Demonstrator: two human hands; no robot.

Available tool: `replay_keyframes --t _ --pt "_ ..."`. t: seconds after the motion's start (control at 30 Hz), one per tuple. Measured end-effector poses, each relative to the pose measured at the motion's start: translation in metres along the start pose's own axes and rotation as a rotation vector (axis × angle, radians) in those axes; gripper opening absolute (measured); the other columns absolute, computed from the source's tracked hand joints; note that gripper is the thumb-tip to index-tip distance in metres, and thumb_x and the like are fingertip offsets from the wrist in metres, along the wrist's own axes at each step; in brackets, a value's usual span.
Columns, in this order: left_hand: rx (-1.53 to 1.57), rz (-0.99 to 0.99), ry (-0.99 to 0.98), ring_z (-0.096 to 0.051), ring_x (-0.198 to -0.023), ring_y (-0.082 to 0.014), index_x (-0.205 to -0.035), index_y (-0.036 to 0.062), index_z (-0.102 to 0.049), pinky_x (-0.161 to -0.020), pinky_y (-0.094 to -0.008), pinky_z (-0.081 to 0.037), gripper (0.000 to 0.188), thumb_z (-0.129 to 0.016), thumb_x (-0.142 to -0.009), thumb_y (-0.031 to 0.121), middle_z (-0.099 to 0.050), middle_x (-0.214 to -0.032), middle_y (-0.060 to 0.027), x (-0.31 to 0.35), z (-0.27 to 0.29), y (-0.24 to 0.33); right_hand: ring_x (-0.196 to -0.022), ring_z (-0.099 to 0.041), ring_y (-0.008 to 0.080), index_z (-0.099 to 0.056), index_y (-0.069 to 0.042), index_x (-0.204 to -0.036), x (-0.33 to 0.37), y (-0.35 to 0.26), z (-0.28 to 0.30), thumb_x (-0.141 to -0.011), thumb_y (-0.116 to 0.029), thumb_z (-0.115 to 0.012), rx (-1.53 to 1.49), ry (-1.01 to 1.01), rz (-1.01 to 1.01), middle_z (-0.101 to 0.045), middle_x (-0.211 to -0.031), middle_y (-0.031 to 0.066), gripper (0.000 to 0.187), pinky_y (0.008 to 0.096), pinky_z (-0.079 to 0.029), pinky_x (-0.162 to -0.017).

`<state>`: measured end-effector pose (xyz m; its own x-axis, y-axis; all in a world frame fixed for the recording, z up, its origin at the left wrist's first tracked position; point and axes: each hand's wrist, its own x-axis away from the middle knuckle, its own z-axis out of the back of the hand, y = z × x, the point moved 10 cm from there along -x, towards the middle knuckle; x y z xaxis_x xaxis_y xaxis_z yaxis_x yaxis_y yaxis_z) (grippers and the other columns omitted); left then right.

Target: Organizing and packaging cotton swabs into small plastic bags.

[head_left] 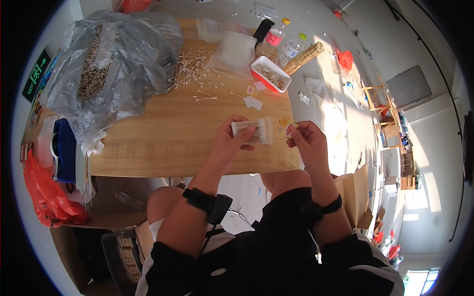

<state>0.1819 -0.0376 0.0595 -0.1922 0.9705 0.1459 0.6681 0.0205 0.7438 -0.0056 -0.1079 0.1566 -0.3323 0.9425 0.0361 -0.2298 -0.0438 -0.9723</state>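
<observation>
My left hand [232, 140] is closed around a small clear zip bag [253, 132] filled with cotton swabs lying side by side. The bag's open-looking end points right, though I cannot tell whether its seal is closed. Just beyond that end, my right hand [312, 143] pinches a small yellow, red and white label [290, 130] between thumb and fingertips. Both hands are above the table's near right part. Farther off lie a pile of loose cotton swabs [192, 69] and a few stray swabs [205, 97]. Small white cards [253, 102] rest to their right.
A big grey plastic bag [148, 61] of swabs covers the wooden table's [163, 133] left side. A red-and-white tray [283, 89] of swabs, two bottles [272, 38], a woven straw roll [305, 57] and clear plastic bags [233, 53] stand at the far right. Cardboard boxes [354, 197] flank me.
</observation>
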Motion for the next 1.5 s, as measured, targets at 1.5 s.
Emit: replay_keyframes --t 1.5 --pt "-0.310 -0.122 0.078 -0.065 -0.074 -0.0092 -0.108 0.0044 -0.060 -0.054 -0.0237 -0.055 0.032 -0.080 -0.088 0.021 -0.067 -0.093 -0.0047 -0.004 0.005 0.004 -0.070 -0.057 0.0062 -0.064 -0.005 -0.104 0.002 0.058 -0.038 -0.099 -0.011 -0.066 -0.147 -0.216 -0.274 -0.062 -0.083 -0.0015 0.008 0.0208 -0.046 -0.061"
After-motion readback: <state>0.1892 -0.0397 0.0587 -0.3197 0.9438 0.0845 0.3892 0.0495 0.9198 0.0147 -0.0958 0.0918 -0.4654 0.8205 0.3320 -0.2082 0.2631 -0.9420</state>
